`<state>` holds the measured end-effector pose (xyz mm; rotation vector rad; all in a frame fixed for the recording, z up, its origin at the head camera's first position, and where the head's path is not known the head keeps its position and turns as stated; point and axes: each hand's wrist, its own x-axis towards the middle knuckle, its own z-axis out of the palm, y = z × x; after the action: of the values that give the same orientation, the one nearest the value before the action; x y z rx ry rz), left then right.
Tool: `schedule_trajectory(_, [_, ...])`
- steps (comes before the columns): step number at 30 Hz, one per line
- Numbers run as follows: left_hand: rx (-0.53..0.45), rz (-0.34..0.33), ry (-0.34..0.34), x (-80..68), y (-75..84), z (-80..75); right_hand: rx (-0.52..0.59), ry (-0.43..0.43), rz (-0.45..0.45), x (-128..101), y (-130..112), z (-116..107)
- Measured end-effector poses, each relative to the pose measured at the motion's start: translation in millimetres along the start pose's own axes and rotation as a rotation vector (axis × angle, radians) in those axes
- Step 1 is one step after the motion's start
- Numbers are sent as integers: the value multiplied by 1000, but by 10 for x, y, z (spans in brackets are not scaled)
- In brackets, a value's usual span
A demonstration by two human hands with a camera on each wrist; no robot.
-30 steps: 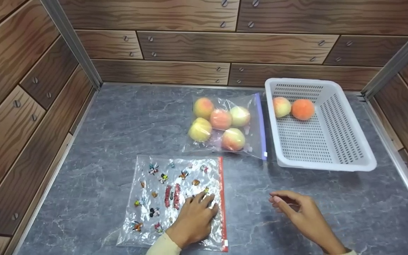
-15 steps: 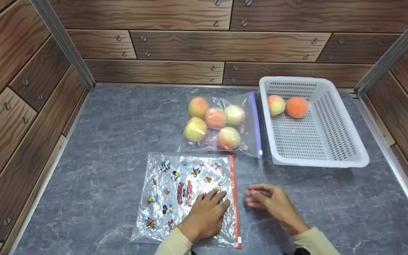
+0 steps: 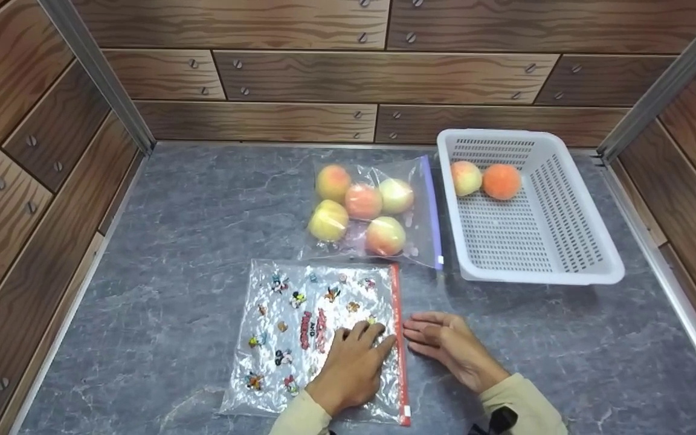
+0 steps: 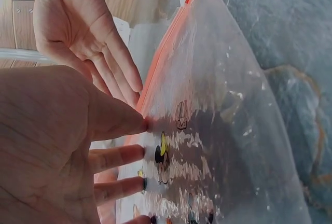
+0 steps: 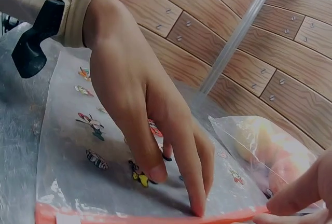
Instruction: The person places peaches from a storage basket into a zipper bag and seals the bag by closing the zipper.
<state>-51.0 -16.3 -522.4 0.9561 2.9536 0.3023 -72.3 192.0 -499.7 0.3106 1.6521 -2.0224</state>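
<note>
Left hand [image 3: 351,365] presses sticker bag [image 3: 299,326], right hand [image 3: 444,344] beside it

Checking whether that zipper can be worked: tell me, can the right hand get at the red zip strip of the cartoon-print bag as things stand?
Probably yes. The right hand lies open on the countertop right beside the red zip strip, fingertips almost at it, with nothing between. The left hand presses the cartoon-print bag flat, its fingertips near the strip.
</note>
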Motion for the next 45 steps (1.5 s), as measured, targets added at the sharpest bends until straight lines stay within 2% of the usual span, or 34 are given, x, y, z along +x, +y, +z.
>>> schedule_trajectory(5, [-9,-16,-45,-3,32,12,27,-5,13,4,32,11])
schedule_trajectory(10, [30,-3,1,-17,38,62,36,-15,11,5,56,-5])
schedule_trajectory(14, [60,2,33,-20,44,81,45,9,24,18,60,-1])
schedule_trajectory(20, [97,-3,31,-18,58,77,55,30,37,30,48,14])
schedule_trajectory(31, [61,-8,21,-36,59,68,56,-18,27,48,20,-22])
schedule_trajectory(45, [16,-36,-22,-22,66,65,43,-16,44,59,-22,-15])
